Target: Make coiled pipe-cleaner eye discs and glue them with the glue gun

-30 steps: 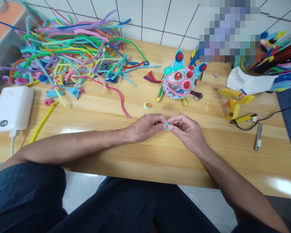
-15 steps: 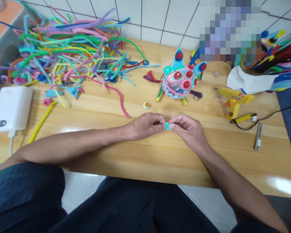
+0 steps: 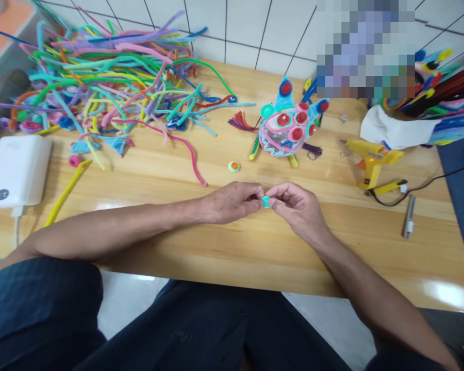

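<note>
Between the fingertips of both hands is a small green piece [image 3: 266, 201], above the wooden table. My left hand [image 3: 237, 202] pinches it from the left side. Thumb and fingers of my right hand [image 3: 297, 207] are closed on its other side. Just beyond my left hand lies a small round disc [image 3: 234, 166] with an orange centre and a pale green rim. Farther back stands a colourful creature figure [image 3: 286, 129] with red discs, blue horns and a pink outline, touched by neither hand.
A large heap of coloured fuzzy stems [image 3: 119, 77] covers the back left. Near it lies a white power bank [image 3: 18, 171] with a cable. At the right are a yellow glue gun [image 3: 373, 157], white paper [image 3: 396, 131] and a utility knife [image 3: 409, 217].
</note>
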Demonstrator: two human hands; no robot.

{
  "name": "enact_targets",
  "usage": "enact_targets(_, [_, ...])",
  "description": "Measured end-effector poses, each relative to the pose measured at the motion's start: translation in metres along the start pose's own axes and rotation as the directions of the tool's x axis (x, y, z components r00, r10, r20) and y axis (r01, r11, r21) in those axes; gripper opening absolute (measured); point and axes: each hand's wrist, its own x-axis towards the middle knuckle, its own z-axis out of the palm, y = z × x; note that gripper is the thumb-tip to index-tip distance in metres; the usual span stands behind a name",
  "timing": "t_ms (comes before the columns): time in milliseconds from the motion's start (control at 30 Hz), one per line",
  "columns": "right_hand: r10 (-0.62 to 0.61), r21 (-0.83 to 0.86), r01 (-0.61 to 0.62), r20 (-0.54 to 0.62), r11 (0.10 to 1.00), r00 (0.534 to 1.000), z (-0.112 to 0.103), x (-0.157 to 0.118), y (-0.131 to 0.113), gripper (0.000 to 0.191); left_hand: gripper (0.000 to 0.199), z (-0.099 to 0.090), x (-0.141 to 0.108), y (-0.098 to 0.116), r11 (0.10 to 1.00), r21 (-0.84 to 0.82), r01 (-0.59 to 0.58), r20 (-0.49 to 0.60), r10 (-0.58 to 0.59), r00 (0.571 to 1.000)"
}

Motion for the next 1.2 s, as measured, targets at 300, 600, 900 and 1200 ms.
enact_targets(300, [-0.033, 0.051, 0.035, -0.041, 0.998, 0.999, 0.0, 0.001, 0.002, 0.021, 0.022, -0.004, -0.001, 0.0, 0.999, -0.033, 0.027, 0.013, -0.026, 1.0])
enact_targets(600, [-0.038, 0.058, 0.044, -0.101, 0.997, 0.994, 0.0, 0.003, 0.002, 0.02, 0.026, 0.004, 0.004, -0.011, 0.96, -0.276, -0.056, -0.149, 0.015, 0.989])
enact_targets(900, [-0.04, 0.055, 0.047, -0.125, 0.997, 0.991, 0.001, 0.004, 0.003, 0.025, 0.011, 0.007, 0.008, -0.017, 0.948, -0.258, -0.185, -0.277, 0.111, 0.954])
enact_targets(1200, [0.045, 0.061, -0.042, -0.049, 0.997, 0.998, 0.001, 0.005, 0.006, 0.03, 0.019, 0.012, 0.004, -0.019, 0.969, -0.028, -0.244, -0.295, 0.225, 0.928])
